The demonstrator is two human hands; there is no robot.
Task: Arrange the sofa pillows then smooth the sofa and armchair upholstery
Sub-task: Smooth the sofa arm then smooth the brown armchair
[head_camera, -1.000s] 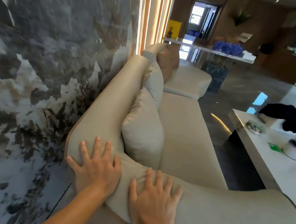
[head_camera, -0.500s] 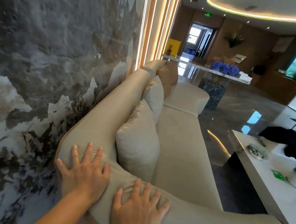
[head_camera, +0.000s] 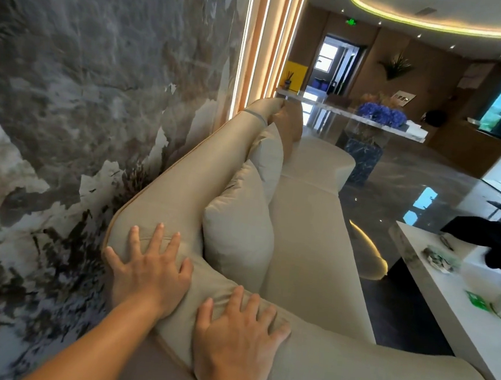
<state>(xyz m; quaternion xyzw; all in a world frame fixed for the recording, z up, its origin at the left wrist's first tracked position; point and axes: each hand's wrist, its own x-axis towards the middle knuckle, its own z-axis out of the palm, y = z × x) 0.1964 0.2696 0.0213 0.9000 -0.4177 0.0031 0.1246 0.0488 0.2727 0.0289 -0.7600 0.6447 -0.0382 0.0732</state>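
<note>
A long beige sofa [head_camera: 306, 235] runs away from me along the wall. My left hand [head_camera: 149, 272] lies flat with fingers spread on the near corner of its backrest. My right hand [head_camera: 238, 332] presses flat on the curved near armrest, fingers apart. Neither hand holds anything. A beige pillow [head_camera: 235, 234] leans upright against the backrest just beyond my hands. A second beige pillow [head_camera: 268, 154] stands behind it, and a tan pillow [head_camera: 290, 126] sits at the far end.
A dark marble wall [head_camera: 82, 112] lies close on the left. A white coffee table [head_camera: 452, 301] with a black garment [head_camera: 495, 244] and small items stands at the right. A glossy dark floor [head_camera: 411, 187] separates sofa and table. Beyond is a counter with blue flowers [head_camera: 382, 113].
The view has tilted upward, showing more ceiling. Both hands have stayed flat on the sofa's near corner, shifting only slightly along the fabric.
</note>
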